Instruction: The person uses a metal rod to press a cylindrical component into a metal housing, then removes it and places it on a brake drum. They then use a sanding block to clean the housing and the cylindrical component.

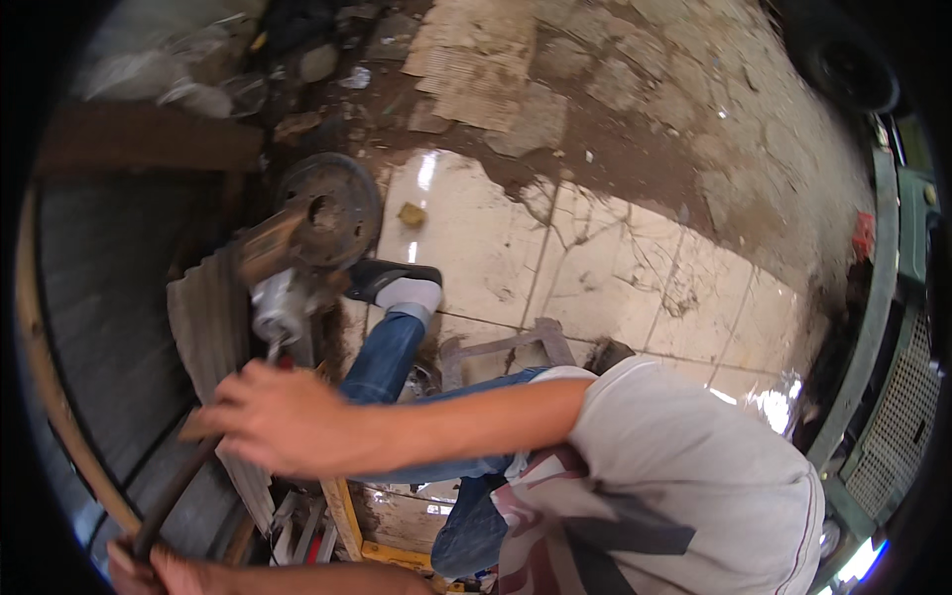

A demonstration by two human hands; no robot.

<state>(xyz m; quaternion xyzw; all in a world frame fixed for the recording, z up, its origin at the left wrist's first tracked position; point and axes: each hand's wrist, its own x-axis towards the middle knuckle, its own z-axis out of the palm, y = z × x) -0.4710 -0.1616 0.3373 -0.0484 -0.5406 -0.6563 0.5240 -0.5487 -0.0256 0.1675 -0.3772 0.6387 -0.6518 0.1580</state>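
Note:
At the lower left, my left hand (154,570) is closed around a dark, slightly curved rod (180,496) that slants up toward my other hand. My right hand (288,421) is smeared by motion, its fingers over the rod's upper end, beside a flat brown piece (194,426). Whether those fingers grip anything cannot be made out. Just above them is a shiny silvery cylinder (278,305) with a thin shaft and a bit of red below it. A rusty round metal disc (347,213) with a central hole stands above, joined to a brown block (270,246).
Corrugated sheet (203,327) and a wooden post (64,397) stand at the left. A yellow frame (342,521) is beside my legs. A small grey frame (508,352) lies on the dirty tiles (476,218). Green metalwork (883,416) borders the right.

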